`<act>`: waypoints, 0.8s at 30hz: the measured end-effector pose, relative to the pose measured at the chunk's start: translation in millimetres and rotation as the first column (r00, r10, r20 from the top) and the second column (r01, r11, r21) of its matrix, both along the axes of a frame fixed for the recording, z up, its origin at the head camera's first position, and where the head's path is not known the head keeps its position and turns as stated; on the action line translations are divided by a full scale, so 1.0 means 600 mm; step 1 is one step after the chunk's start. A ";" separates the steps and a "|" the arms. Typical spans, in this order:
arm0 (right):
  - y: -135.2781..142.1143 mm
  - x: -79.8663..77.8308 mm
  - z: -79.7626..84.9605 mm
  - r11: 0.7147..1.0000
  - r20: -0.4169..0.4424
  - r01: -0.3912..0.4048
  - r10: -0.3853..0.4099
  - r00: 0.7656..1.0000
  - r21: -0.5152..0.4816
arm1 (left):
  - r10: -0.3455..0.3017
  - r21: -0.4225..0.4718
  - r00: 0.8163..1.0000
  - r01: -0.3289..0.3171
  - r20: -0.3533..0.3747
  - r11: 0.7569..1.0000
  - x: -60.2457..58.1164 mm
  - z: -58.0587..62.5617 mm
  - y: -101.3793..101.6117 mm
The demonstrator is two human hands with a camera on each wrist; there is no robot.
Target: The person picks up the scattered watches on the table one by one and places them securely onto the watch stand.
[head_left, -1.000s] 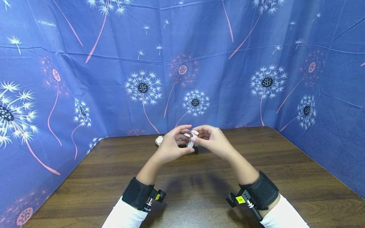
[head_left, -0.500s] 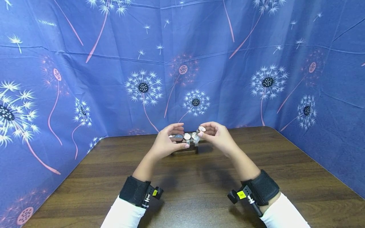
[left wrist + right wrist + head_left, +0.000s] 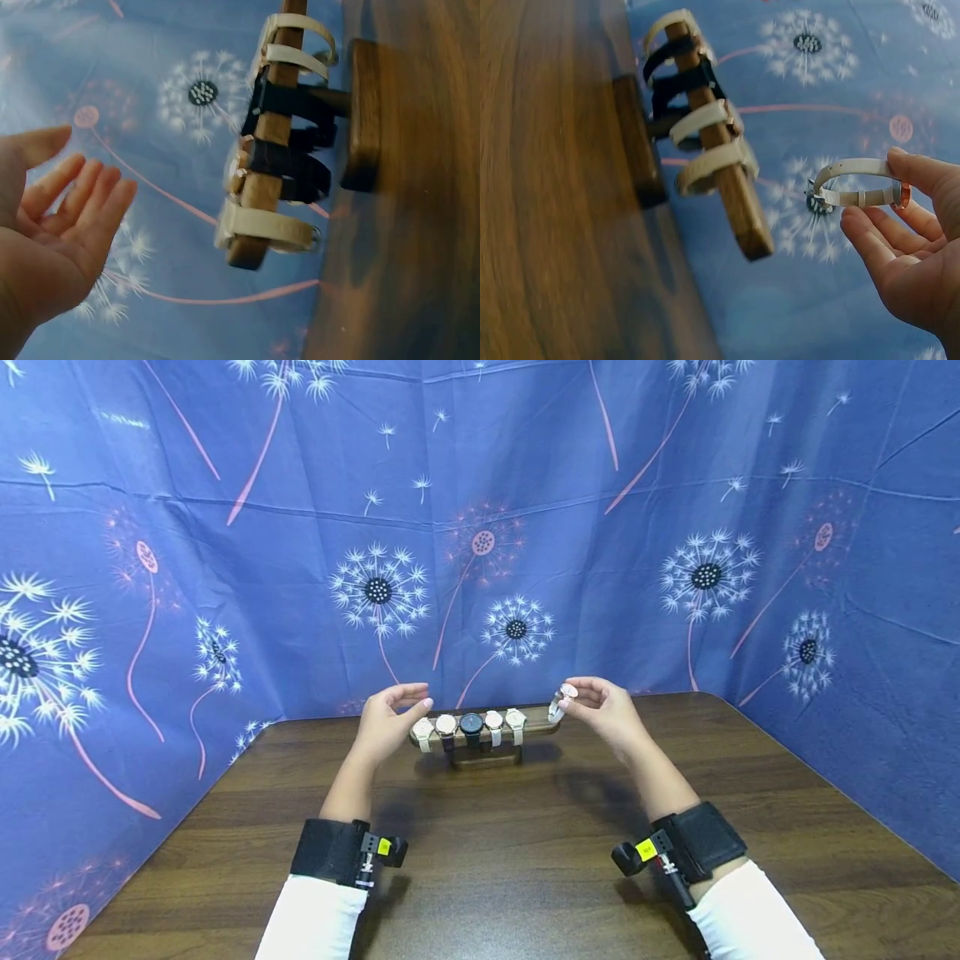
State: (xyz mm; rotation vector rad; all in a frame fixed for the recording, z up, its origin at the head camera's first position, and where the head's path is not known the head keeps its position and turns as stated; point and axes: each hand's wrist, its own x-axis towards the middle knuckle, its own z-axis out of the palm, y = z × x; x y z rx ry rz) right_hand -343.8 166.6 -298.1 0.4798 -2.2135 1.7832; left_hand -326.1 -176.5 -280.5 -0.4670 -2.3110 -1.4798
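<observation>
My right hand pinches a watch between thumb and fingers. It has a white strap buckled into a loop and a rose-gold case. In the head view this watch overlaps the right end of a wooden watch stand; the right wrist view shows it apart from the bar's bare end. Several watches with white, cream and dark straps hang along the bar, among them a black watch near the middle. Beside the left end, near a cream-strapped watch, my left hand holds nothing, its fingers loosely bent.
The stand rises from a wooden base block on a brown wood-grain table. Behind the table hangs a blue dandelion-print cloth, which also runs along both sides.
Both hands have moved apart, left hand leftward and right hand rightward with the white-strapped watch. The left hand has left that watch, and the row of watches is uncovered.
</observation>
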 end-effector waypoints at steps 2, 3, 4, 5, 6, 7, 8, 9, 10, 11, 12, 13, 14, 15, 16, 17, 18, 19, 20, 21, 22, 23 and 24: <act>0.009 -0.006 -0.006 1.000 0.001 0.018 -0.018 1.000 -0.010 | 0.045 0.028 0.999 -0.046 0.030 0.999 -0.009 -0.007 -0.007; 0.014 -0.009 -0.009 0.999 0.002 0.030 -0.030 1.000 -0.015 | 0.063 0.052 0.997 -0.066 0.054 0.996 -0.014 -0.012 -0.009; 0.018 -0.012 -0.013 0.999 0.008 0.042 -0.042 0.999 -0.024 | 0.074 0.074 0.994 -0.081 0.083 0.994 -0.018 -0.017 -0.011; 0.023 -0.014 -0.017 0.998 0.016 0.053 -0.052 0.999 -0.035 | 0.079 0.102 0.991 -0.091 0.112 0.991 -0.023 -0.022 -0.014; 0.027 -0.017 -0.021 0.997 0.024 0.063 -0.062 0.998 -0.050 | 0.085 0.131 0.984 -0.105 0.154 0.986 -0.027 -0.027 -0.016; 0.032 -0.020 -0.024 0.996 0.034 0.073 -0.071 0.997 -0.058 | 0.084 0.163 0.976 -0.118 0.201 0.980 -0.031 -0.033 -0.019; 0.036 -0.022 -0.028 0.995 0.044 0.082 -0.079 0.996 -0.065 | 0.083 0.194 0.966 -0.133 0.246 0.972 -0.035 -0.038 -0.021; 0.039 -0.024 -0.032 0.993 0.052 0.091 -0.088 0.995 -0.070 | 0.075 0.226 0.955 -0.143 0.286 0.964 -0.038 -0.044 -0.023; 0.042 -0.026 -0.035 0.993 0.058 0.097 -0.092 0.994 -0.075 | 0.067 0.257 0.943 -0.157 0.327 0.954 -0.041 -0.049 -0.026; 0.044 -0.028 -0.038 0.992 0.060 0.101 -0.097 0.994 -0.076 | 0.057 0.289 0.930 -0.170 0.362 0.942 -0.044 -0.053 -0.028; 0.046 -0.030 -0.042 0.992 0.062 0.107 -0.103 0.993 -0.072 | 0.048 0.318 0.917 -0.186 0.397 0.929 -0.046 -0.057 -0.030; 0.047 -0.032 -0.045 0.992 0.059 0.106 -0.102 0.993 -0.069 | 0.037 0.348 0.906 -0.199 0.422 0.916 -0.048 -0.061 -0.032; 0.048 -0.035 -0.048 0.992 0.054 0.108 -0.104 0.993 -0.070 | 0.029 0.377 0.896 -0.215 0.443 0.901 -0.050 -0.065 -0.034; 0.047 -0.037 -0.051 0.992 0.047 0.107 -0.104 0.993 -0.068 | 0.019 0.403 0.887 -0.229 0.462 0.886 -0.053 -0.069 -0.035; 0.047 -0.039 -0.054 0.992 0.042 0.105 -0.102 0.994 -0.066 | 0.013 0.422 0.877 -0.244 0.480 0.873 -0.056 -0.072 -0.036; 0.046 -0.043 -0.057 0.993 0.035 0.101 -0.099 0.994 -0.063 | 0.006 0.434 0.870 -0.251 0.493 0.865 -0.058 -0.076 -0.037; 0.045 -0.046 -0.059 0.994 0.027 0.096 -0.094 0.995 -0.060 | 0.000 0.446 0.861 -0.263 0.508 0.856 -0.061 -0.079 -0.037; 0.044 -0.049 -0.062 0.994 0.022 0.087 -0.086 0.996 -0.061 | -0.006 0.454 0.853 -0.272 0.522 0.848 -0.064 -0.083 -0.036; 0.043 -0.052 -0.065 0.995 0.020 0.084 -0.083 0.996 -0.059 | -0.013 0.459 0.845 -0.277 0.535 0.844 -0.065 -0.086 -0.036; 0.043 -0.056 -0.068 0.995 0.019 0.080 -0.079 0.997 -0.053 | -0.025 0.468 0.838 -0.279 0.545 0.839 -0.068 -0.089 -0.036; 0.042 -0.059 -0.071 0.996 0.019 0.077 -0.076 0.997 -0.050 | -0.037 0.473 0.831 -0.278 0.555 0.836 -0.069 -0.093 -0.035; 0.040 -0.063 -0.074 0.996 0.019 0.078 -0.077 0.997 -0.046 | -0.051 0.478 0.825 -0.275 0.562 0.834 -0.070 -0.095 -0.035; 0.037 -0.066 -0.077 0.996 0.025 0.079 -0.078 0.997 -0.040 | -0.061 0.488 0.819 -0.279 0.571 0.827 -0.071 -0.097 -0.035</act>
